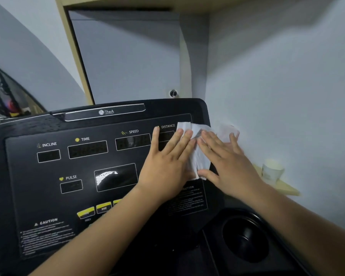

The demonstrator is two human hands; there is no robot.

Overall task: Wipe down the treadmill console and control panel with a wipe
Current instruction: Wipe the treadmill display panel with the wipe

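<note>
The black treadmill console [38, 128] fills the lower left, with a control panel [88, 176] labelled INCLINE, TIME, SPEED, DISTANCE and PULSE. A white wipe [198, 160] lies flat on the panel's right side, over the DISTANCE display. My left hand [167, 166] presses flat on the wipe's left part with fingers spread. Laid flat on the wipe's right part is my right hand [227, 162], whose fingers reach past the console's right edge. Part of the wipe is hidden under both hands.
A round black cup holder [245, 238] sits in the console at lower right. A white paper cup [272, 171] stands on a small wooden shelf [287, 189] on the wall [287, 86] just right of the console. A door [127, 56] is behind.
</note>
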